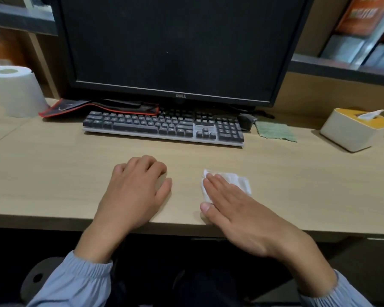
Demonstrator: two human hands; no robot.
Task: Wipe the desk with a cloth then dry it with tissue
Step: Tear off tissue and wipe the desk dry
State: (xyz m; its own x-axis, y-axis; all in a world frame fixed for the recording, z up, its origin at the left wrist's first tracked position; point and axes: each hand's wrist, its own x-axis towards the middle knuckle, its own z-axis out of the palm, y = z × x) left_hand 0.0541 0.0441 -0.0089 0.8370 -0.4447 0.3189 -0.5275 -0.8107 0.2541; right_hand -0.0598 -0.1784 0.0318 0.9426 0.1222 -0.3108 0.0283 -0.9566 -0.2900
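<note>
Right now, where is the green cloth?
In the head view, the green cloth lies flat on the desk, toward the right, between the keyboard and the tissue box, next to the mouse.

Right hand [237, 209] presses tissue [239, 180] flat on desk [53, 173].

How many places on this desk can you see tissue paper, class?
3: a paper roll at the far left, a tissue box at the far right with a sheet poking out, and a folded tissue under the right hand. More may hide behind the monitor.
</note>
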